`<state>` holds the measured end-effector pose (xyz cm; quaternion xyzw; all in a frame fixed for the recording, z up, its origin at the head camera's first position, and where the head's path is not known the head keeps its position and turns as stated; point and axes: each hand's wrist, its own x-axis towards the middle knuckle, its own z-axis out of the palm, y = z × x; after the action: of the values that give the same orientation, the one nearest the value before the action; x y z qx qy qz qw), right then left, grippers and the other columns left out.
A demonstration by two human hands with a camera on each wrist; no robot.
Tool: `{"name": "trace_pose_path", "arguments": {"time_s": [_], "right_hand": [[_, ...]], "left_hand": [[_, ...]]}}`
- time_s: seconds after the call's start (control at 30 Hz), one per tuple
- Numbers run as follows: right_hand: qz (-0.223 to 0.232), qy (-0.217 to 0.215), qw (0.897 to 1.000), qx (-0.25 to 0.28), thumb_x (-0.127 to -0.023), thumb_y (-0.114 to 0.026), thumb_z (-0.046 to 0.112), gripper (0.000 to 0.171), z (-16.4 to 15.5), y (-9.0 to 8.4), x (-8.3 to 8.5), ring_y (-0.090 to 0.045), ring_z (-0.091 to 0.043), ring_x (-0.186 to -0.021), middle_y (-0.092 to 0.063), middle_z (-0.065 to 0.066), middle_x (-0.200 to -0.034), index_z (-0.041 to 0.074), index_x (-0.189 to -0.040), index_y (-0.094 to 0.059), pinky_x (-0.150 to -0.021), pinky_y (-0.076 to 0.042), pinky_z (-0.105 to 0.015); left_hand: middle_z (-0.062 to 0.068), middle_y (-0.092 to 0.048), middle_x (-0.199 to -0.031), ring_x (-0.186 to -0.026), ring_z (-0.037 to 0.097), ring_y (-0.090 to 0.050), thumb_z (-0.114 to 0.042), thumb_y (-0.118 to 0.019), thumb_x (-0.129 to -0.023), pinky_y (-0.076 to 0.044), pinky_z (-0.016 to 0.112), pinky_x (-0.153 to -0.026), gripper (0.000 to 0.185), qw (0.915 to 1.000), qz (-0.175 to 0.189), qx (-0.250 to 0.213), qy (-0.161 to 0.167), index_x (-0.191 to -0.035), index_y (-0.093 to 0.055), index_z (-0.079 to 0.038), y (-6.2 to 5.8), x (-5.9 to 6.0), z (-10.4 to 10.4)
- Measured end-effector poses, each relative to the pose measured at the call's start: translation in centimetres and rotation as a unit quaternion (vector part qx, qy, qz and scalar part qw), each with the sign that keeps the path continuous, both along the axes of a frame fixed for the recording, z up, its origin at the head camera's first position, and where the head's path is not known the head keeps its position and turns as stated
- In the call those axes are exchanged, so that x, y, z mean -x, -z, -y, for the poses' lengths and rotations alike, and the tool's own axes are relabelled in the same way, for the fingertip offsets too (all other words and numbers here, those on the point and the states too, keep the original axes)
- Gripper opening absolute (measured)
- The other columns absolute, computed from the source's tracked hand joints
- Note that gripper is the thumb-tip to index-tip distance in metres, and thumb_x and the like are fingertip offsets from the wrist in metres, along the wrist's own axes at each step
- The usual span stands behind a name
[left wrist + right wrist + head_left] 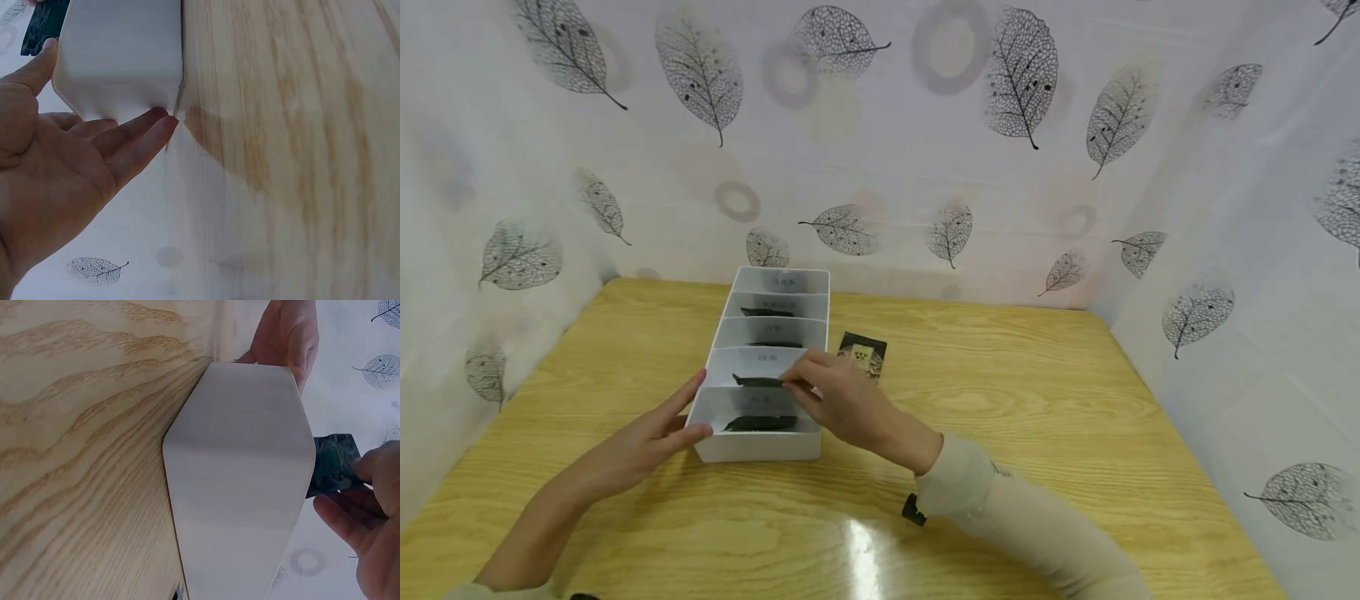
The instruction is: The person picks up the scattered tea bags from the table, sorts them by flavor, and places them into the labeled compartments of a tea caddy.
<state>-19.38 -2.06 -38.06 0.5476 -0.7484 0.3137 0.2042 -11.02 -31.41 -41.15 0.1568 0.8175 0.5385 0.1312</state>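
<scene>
A long white divided box [756, 446] stands on the table, with printed labels inside its compartments. My right hand [842, 400] pinches the edge of a dark green flat packet [334, 461], which sticks up partly above the rim in the second compartment from the front. My left hand [640, 442] touches the box's front left corner, thumb at the rim and fairly straight fingers against the side wall. Another dark packet [762, 423] lies in the front compartment, and dark packets [767, 312] also show in compartments farther back. The held packet's lower part is hidden.
A black packet with a yellowish label [861, 354] lies on the wooden table [1015, 392] right of the box, partly behind my right hand. Near my right sleeve is a small black object [913, 510]. A leaf-printed curtain [895, 167] encloses the back and sides.
</scene>
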Motion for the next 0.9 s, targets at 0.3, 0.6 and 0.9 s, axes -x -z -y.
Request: {"name": "trace_pose_path", "arguments": {"time_s": [0.3, 0.6, 0.9], "right_hand": [[0.001, -0.010, 0.999, -0.041, -0.095, -0.069, -0.005, 0.014, 0.0, 0.7, 0.3, -0.068, -0.017, -0.095, -0.071, -0.008, -0.104, -0.001, -0.107, -0.076, -0.083, -0.051, -0.017], [0.017, 0.000, 0.998, -0.059, -0.096, -0.069, -0.003, 0.014, -0.2, 1.3, 0.7, -0.067, -0.019, -0.100, -0.071, -0.008, -0.107, -0.002, -0.108, -0.075, -0.088, -0.051, -0.021], [0.058, 0.059, 0.997, 0.008, -0.096, -0.070, -0.004, 0.012, -2.4, 1.3, 2.1, -0.069, -0.020, -0.089, -0.073, -0.009, -0.100, -0.001, -0.106, -0.076, -0.076, -0.055, -0.025]], "left_hand": [[0.030, 0.002, -0.168, -0.140, 0.057, -0.035, -0.018, -0.051, -0.111, -0.045, 0.016, -0.091, 0.080, 1.0000, 0.004, -0.001, 0.000, -0.165, 0.007, -0.007, -0.1, -0.1, 0.0], [0.029, 0.002, -0.168, -0.140, 0.056, -0.034, -0.018, -0.050, -0.111, -0.045, 0.016, -0.091, 0.080, 1.0000, 0.004, -0.003, 0.000, -0.165, 0.008, -0.007, -0.2, -0.1, -0.1], [0.028, 0.002, -0.169, -0.140, 0.056, -0.035, -0.019, -0.050, -0.111, -0.044, 0.016, -0.092, 0.080, 0.9999, -0.005, 0.012, 0.001, -0.166, 0.007, -0.008, -0.2, -0.2, 0.0]]}}
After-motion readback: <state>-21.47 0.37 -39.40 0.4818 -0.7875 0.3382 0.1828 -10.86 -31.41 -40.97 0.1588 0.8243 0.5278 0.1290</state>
